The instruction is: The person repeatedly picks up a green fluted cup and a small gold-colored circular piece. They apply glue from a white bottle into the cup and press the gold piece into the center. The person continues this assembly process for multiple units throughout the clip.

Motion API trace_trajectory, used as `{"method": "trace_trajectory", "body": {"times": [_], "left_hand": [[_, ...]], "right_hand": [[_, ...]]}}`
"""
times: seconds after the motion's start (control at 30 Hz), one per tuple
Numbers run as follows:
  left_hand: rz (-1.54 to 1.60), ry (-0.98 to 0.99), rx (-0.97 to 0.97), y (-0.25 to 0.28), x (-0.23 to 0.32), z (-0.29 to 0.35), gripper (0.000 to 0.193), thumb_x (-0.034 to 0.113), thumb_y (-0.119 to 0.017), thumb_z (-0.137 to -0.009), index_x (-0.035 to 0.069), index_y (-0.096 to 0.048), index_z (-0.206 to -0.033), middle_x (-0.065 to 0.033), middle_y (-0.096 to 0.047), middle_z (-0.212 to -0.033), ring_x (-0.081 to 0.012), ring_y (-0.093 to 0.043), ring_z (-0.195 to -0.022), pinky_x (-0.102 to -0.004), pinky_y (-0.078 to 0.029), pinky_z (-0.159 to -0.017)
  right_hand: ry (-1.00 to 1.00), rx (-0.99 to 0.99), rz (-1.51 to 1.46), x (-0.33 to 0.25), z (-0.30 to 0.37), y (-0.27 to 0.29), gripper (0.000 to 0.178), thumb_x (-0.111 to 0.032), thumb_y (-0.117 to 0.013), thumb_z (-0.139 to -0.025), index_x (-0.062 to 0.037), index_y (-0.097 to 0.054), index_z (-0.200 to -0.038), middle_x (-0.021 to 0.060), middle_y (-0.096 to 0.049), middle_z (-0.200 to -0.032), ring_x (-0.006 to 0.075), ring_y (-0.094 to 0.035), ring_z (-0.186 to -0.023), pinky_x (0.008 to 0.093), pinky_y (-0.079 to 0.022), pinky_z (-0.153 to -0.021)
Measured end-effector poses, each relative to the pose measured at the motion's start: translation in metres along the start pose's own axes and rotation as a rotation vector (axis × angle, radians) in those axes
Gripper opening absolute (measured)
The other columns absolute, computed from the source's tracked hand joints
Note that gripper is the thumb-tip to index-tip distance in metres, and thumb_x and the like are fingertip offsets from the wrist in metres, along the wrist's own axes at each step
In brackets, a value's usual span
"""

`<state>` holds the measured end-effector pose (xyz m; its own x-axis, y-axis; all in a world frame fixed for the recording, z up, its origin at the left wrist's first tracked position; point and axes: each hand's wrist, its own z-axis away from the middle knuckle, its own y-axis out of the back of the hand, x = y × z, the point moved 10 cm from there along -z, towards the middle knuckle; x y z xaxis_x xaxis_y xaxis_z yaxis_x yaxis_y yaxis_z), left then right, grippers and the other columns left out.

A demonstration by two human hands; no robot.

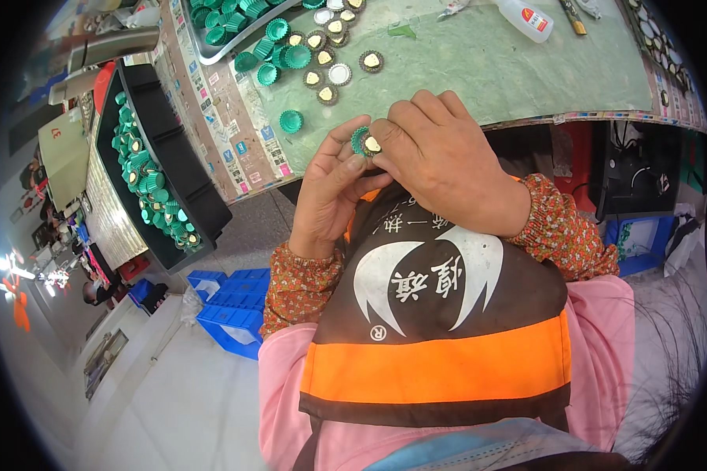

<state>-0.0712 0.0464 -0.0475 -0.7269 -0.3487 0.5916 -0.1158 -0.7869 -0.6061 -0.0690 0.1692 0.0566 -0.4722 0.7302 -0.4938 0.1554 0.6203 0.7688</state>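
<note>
My left hand (328,179) pinches a green fluted cap (359,140), much like a crown bottle cap, between thumb and fingers. Against that cap sits a dark fluted disc with a cream centre (373,146), which the thumb and fingers of my right hand (441,161) grip. The two pieces touch; the fingers partly hide both. Just beyond my hands, a single green cap (291,122) lies on the green table cover (479,74). Farther off are several more dark discs with cream centres (326,95) and loose green caps (298,56).
A metal tray (220,53) heaped with green caps stands at the far left. Beside the table, a black bin (165,129) holds many caps. A white bottle (526,20) and a marker-like stick (573,16) lie at the back right. Blue crates (239,302) stand low on the left.
</note>
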Motion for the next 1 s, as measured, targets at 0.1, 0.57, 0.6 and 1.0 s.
{"method": "trace_trajectory", "body": {"times": [0.1, 0.57, 0.6, 1.0], "left_hand": [[-0.012, 0.014, 0.003, 0.002, -0.003, -0.001, 0.050, 0.003, -0.061, -0.096, -0.001, -0.043, -0.143, -0.0144, -0.060, -0.131, -0.0222, -0.067, -0.113, -0.0342, -0.063, -0.090], [-0.053, 0.039, 0.008, 0.003, -0.006, 0.000, 0.049, 0.004, -0.062, -0.096, 0.000, -0.045, -0.141, -0.0140, -0.063, -0.128, -0.0231, -0.067, -0.113, -0.0352, -0.063, -0.089], [-0.051, 0.044, 0.002, 0.002, -0.007, 0.000, 0.049, 0.004, -0.062, -0.096, 0.000, -0.045, -0.141, -0.0140, -0.063, -0.127, -0.0231, -0.068, -0.112, -0.0351, -0.063, -0.089], [-0.191, 0.003, -0.007, -0.001, -0.006, 0.002, 0.047, 0.008, -0.061, -0.099, -0.001, -0.044, -0.142, -0.0143, -0.065, -0.122, -0.0223, -0.070, -0.108, -0.0336, -0.063, -0.086]], "right_hand": [[-0.006, -0.005, -0.016, 0.000, 0.000, 0.000, 0.024, -0.018, -0.067, -0.075, -0.0029, -0.063, -0.094, 0.0057, -0.054, -0.087, 0.0229, -0.054, -0.088, 0.0357, -0.042, -0.074], [0.005, 0.014, -0.093, 0.002, 0.004, 0.001, 0.026, -0.018, -0.068, -0.077, -0.0032, -0.062, -0.097, 0.0065, -0.055, -0.091, 0.0236, -0.054, -0.089, 0.0361, -0.043, -0.076], [0.005, 0.014, -0.093, 0.002, 0.004, 0.001, 0.027, -0.019, -0.068, -0.076, -0.0033, -0.062, -0.097, 0.0064, -0.055, -0.091, 0.0236, -0.054, -0.089, 0.0360, -0.043, -0.076], [0.039, -0.014, -0.054, 0.000, 0.007, 0.000, 0.031, -0.023, -0.070, -0.076, -0.0026, -0.061, -0.097, 0.0062, -0.055, -0.091, 0.0237, -0.054, -0.090, 0.0361, -0.044, -0.076]]}}
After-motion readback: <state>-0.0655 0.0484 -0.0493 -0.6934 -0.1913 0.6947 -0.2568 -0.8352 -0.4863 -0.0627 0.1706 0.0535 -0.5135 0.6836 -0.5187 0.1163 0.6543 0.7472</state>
